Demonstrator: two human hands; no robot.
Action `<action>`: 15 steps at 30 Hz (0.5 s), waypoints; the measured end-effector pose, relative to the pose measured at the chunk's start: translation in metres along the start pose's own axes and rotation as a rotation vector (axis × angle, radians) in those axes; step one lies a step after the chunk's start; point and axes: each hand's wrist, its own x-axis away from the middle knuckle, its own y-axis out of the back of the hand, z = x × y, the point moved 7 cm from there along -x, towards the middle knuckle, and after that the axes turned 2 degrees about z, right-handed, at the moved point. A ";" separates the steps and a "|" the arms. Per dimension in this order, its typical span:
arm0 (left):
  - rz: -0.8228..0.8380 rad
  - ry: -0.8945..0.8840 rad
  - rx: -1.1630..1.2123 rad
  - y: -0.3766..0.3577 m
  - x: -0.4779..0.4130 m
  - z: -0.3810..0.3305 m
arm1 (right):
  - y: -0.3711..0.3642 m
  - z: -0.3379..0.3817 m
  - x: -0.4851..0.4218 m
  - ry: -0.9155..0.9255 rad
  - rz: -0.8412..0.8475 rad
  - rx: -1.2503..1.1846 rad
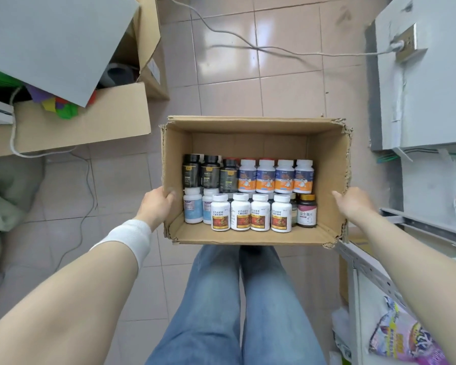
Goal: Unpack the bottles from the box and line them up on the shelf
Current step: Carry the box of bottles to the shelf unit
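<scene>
The floor under you is pale glossy tile (248, 75), with a grey cable (248, 46) trailing across it and a bigger carton (90, 119) off to your left. The box (256, 127) sits straight ahead of you between your hands, its long axis running left to right across your body, open top facing you. It looks to be carried in the air above your legs, not resting on the floor.

Your left hand (157, 204) grips the left wall, fingers curled over the rim into the box. Your right hand (353, 204) is against the outside of the right wall with the thumb lying along the rim. Its other fingers are hidden behind the cardboard, so you cannot tell how far they curl.

The bottles (240, 212) are all inside, packed toward the near wall in two rows with caps pointing away from you and labels up: black ones (211, 171) and orange-and-blue ones (266, 176) in the far row, white ones in the near row. None is out yet.

The shelf (366, 267), a metal-framed rack, lies to your right, just beside the box's near right corner. Your right hand is the nearer one to it, so you would probably need to turn or set the box down on that side first, since both hands are taken up with it.
</scene>
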 end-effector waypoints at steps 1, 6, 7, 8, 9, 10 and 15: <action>0.001 0.004 -0.004 -0.004 -0.004 -0.002 | -0.001 0.002 -0.007 -0.002 0.004 -0.001; -0.013 0.025 -0.043 -0.017 -0.026 -0.017 | -0.008 0.006 -0.035 -0.045 0.004 0.005; -0.018 0.033 -0.043 -0.017 -0.031 -0.018 | -0.008 0.007 -0.039 -0.049 0.000 0.001; -0.015 0.042 -0.045 -0.016 -0.034 -0.018 | -0.009 0.007 -0.043 -0.057 -0.004 -0.006; -0.005 0.049 -0.047 -0.016 -0.036 -0.017 | -0.010 0.007 -0.044 -0.063 -0.009 -0.010; 0.007 0.055 -0.051 -0.015 -0.037 -0.016 | -0.011 0.007 -0.044 -0.067 -0.019 -0.007; -0.022 0.080 -0.011 -0.016 -0.029 -0.020 | -0.015 0.004 -0.040 -0.066 -0.074 -0.095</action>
